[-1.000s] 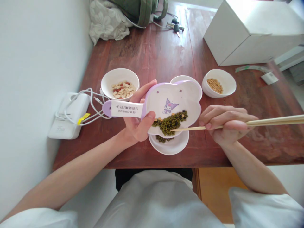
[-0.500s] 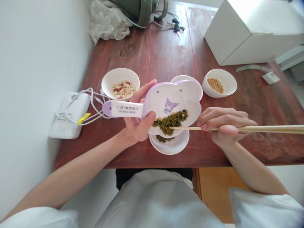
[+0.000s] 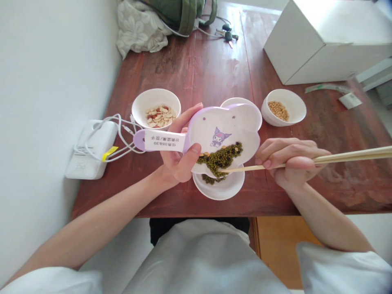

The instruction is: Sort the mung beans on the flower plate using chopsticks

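Fingers (image 3: 184, 116) of the left hand (image 3: 177, 157) curl closed around the neck of a lilac-rimmed white scoop (image 3: 225, 124), with the thumb pressed over its lower rim. The right hand (image 3: 290, 163) is closed around a pair of wooden chopsticks (image 3: 352, 156), whose tips reach in from the right and lie among the mung beans (image 3: 220, 158) at the scoop's lower edge.

The cloud-shaped scoop sits near the centre of the frame, held above a round white dish (image 3: 220, 192) and overlapping most of it. A cartoon character is printed on its face, and a white label covers its handle (image 3: 162, 141), which points left. A few yellow soybeans (image 3: 205, 154) lie among the mung beans, and more mung beans (image 3: 210, 179) sit in the dish below.

Left of the scoop, a white bowl (image 3: 156, 98) holds split peanuts (image 3: 159, 115). To the right, another white bowl (image 3: 284, 96) holds soybeans (image 3: 278, 111). Both stand on a reddish-brown wooden table (image 3: 214, 65). A white power bank (image 3: 90, 153) with tangled white cables (image 3: 104, 141) lies at the table's left edge. A white carton (image 3: 321, 45) fills the upper right, and keys (image 3: 227, 34), a green backpack (image 3: 180, 10) and a floral cloth (image 3: 137, 26) lie along the top.
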A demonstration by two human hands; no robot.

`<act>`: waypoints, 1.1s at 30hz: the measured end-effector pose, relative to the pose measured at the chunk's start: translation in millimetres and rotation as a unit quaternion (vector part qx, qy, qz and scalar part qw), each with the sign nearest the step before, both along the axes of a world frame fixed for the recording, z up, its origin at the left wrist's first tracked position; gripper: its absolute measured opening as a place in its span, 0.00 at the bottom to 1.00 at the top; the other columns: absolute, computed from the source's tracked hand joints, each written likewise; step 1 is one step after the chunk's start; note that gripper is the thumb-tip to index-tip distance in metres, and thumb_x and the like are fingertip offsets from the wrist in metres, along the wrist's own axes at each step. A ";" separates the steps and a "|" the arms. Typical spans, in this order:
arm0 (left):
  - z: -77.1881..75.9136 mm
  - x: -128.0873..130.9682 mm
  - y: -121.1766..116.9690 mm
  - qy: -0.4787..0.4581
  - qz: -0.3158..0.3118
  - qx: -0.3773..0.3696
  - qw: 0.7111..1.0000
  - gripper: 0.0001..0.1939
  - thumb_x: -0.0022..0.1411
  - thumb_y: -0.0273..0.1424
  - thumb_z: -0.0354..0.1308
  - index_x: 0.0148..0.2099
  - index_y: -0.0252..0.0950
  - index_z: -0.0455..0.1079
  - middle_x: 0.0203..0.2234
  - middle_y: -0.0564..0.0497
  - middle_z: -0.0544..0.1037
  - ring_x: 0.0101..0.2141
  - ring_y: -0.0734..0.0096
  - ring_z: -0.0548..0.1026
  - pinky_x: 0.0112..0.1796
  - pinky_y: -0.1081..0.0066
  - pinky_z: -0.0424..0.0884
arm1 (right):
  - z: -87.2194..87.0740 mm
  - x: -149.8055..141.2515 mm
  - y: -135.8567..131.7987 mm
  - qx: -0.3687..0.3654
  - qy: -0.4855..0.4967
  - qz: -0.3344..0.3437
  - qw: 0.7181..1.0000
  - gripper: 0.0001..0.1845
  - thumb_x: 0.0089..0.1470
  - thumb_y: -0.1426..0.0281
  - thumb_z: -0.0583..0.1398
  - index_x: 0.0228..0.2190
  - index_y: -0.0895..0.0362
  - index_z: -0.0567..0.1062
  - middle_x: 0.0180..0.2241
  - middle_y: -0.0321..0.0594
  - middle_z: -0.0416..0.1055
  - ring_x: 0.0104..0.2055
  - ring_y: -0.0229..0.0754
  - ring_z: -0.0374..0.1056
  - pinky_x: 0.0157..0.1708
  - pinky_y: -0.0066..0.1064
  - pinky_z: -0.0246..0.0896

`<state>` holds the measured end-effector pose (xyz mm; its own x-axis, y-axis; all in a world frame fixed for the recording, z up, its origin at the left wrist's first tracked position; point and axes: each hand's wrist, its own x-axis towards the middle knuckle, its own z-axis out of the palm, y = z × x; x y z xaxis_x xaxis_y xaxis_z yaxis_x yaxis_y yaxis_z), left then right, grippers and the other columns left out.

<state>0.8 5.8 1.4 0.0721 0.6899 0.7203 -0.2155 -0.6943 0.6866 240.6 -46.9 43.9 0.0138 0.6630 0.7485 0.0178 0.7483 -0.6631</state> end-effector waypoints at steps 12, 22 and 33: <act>-12.0 -2.3 0.4 -0.006 0.003 -0.036 0.999 0.13 0.67 0.43 0.67 0.52 0.47 0.77 0.37 0.47 0.85 0.42 0.53 0.86 0.45 0.53 0.85 | -1.3 -2.0 0.1 0.005 0.027 -0.025 0.999 0.25 0.68 0.53 0.69 0.23 0.54 0.85 0.16 0.39 0.76 0.15 0.43 0.72 0.13 0.35 0.64; -27.8 -7.2 -0.7 -0.007 0.038 -0.039 0.998 0.14 0.67 0.44 0.68 0.52 0.48 0.78 0.40 0.47 0.86 0.45 0.52 0.86 0.45 0.55 0.86 | -7.1 -0.5 -0.3 0.083 -0.057 0.027 0.994 0.16 0.67 0.55 0.70 0.38 0.54 0.92 0.22 0.40 0.82 0.20 0.45 0.78 0.16 0.34 0.72; -19.6 -5.2 -1.2 -0.001 0.041 -0.045 0.998 0.17 0.66 0.46 0.67 0.53 0.47 0.78 0.39 0.46 0.86 0.42 0.53 0.86 0.42 0.55 0.86 | -3.8 3.8 -1.1 0.052 -0.024 0.052 0.997 0.18 0.70 0.56 0.68 0.35 0.55 0.91 0.20 0.40 0.80 0.18 0.46 0.76 0.16 0.37 0.70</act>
